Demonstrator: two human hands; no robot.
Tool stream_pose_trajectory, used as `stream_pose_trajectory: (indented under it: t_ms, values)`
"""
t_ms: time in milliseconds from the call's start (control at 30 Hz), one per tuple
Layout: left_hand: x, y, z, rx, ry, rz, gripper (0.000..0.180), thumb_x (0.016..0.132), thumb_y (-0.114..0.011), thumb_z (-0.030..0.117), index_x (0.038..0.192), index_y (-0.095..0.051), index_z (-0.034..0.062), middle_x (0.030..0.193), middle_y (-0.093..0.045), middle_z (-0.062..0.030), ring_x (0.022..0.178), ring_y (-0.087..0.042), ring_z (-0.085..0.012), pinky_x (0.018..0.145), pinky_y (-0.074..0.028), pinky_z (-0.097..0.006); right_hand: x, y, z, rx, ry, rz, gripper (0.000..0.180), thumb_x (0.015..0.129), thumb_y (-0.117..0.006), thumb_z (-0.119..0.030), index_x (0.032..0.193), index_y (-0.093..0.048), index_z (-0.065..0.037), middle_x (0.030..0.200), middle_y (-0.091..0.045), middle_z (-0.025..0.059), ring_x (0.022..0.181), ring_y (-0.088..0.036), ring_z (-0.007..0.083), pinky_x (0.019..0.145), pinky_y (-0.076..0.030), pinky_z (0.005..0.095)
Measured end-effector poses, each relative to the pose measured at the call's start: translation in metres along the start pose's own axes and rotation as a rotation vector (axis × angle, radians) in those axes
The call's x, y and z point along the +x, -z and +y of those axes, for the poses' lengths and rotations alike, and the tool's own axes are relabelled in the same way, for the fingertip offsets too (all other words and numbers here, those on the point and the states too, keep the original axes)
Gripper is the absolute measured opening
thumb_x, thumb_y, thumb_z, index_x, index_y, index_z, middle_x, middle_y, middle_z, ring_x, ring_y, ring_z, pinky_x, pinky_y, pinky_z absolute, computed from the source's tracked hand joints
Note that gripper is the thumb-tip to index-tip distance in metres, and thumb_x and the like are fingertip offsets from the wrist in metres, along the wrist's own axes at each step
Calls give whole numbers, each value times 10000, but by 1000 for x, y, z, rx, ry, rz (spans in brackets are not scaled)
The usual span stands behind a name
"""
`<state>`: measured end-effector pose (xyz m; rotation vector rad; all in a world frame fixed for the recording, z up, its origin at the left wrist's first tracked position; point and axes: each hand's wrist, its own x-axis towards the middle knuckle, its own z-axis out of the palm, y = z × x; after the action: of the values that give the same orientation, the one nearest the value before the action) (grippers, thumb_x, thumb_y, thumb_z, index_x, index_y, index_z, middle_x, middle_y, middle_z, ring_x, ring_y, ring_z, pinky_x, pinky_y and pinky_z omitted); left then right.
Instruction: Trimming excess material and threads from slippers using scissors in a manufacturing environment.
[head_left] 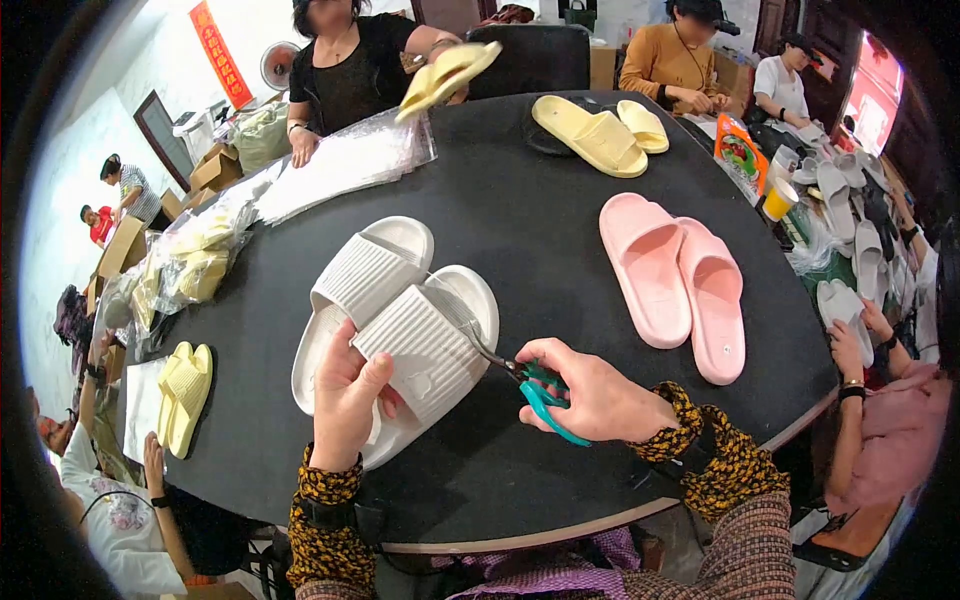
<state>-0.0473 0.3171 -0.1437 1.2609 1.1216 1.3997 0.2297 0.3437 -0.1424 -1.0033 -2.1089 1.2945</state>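
Observation:
A pair of white slippers with ribbed straps lies in front of me, toes pointing away. My left hand [350, 395] grips the strap of the nearer, right-hand slipper [425, 355], thumb on top and some fingers tucked beneath. The other white slipper [368, 275] rests against it on the left. In my right hand [600, 390] is a pair of scissors [545, 408] with teal handles. Their dark metal blades reach to the right edge of that same strap. Whether the blades touch the slipper I cannot tell.
A black table [520, 480] bears pink slippers [650, 270] on the right, pale yellow slippers [590, 135] at the back, and yellow-green slippers [185, 400] at left. Clear plastic bags [345, 165] lie at the far left. Several co-workers sit around; one holds a yellow slipper pair [447, 78].

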Motion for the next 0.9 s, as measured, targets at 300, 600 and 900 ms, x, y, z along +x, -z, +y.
stream_pose_trajectory:
  t_ms: [300,600,900]
  values:
    - [-9,-3,-2,157,-34,22,683,925,-603,154,1421,-206,-97,1006,-633,-167,639,-590,-63,479,-471,-167,3,-3,7,-99,35,27,477,801,-732,-210,1154,-468,-26,1015,-612,175,844,-665,265,740,-545,363]
    - [-16,-13,-4,213,4,-63,743,902,-623,94,1431,-140,-100,1034,-626,-184,705,-595,-82,513,-475,-184,3,-8,9,-61,104,56,435,815,-713,-193,1136,-481,-14,995,-617,184,853,-665,273,744,-548,352]
    - [-21,-16,-8,264,-30,-109,702,904,-604,61,1418,-158,-112,1094,-603,-224,822,-626,-126,578,-510,-200,3,-8,10,-7,118,64,389,830,-691,-162,1118,-482,-5,921,-639,184,836,-671,270,712,-526,367]
